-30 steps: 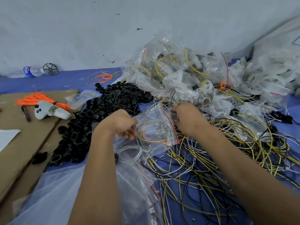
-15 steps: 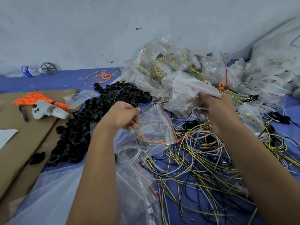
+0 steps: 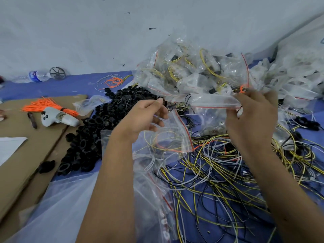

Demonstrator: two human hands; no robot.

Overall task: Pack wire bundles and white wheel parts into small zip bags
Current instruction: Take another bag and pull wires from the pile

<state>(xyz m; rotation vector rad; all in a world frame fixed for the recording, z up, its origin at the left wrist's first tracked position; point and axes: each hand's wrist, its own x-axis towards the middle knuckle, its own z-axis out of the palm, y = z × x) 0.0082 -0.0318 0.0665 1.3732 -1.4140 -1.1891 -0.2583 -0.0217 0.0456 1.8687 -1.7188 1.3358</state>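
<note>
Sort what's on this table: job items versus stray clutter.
Job: zip bag held in the right hand; left hand; bag with coiled wires; loose wires; filled bags.
Clutter: water bottle; cardboard; white controller; black rings.

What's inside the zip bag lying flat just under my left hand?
The zip bag holds a loose coil of thin wires: yellow, white and an orange one along its lower edge. The left hand covers its upper left corner, so anything tucked there is hidden. No white wheel part shows.
</note>
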